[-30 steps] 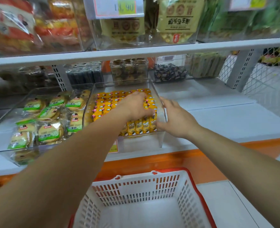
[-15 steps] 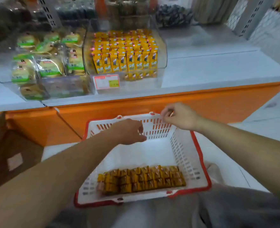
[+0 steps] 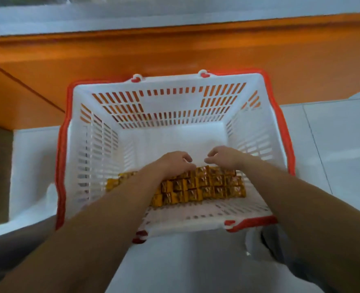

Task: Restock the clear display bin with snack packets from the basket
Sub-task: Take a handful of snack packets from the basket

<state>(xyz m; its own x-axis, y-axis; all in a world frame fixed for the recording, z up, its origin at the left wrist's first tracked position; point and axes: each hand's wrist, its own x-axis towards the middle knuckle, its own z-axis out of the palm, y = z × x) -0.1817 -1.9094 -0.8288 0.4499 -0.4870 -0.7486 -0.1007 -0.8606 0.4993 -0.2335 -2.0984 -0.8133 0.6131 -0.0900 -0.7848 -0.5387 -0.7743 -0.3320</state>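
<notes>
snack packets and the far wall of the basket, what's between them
Head view: the left hand and right hand are at the far edge of the snack packets; past them only bare white floor of the basket runs to its slotted far wall.

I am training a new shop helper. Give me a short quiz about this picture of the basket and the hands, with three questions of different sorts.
1. True or false: the yellow-orange snack packets lie at the far end of the white slotted plastic basket.
2. The basket's rim is: A blue, B red, C green.
3. Fill in: the left hand and the right hand both reach into the ____.
Key: 1 false, they lie at the near end; 2 B; 3 basket.
</notes>
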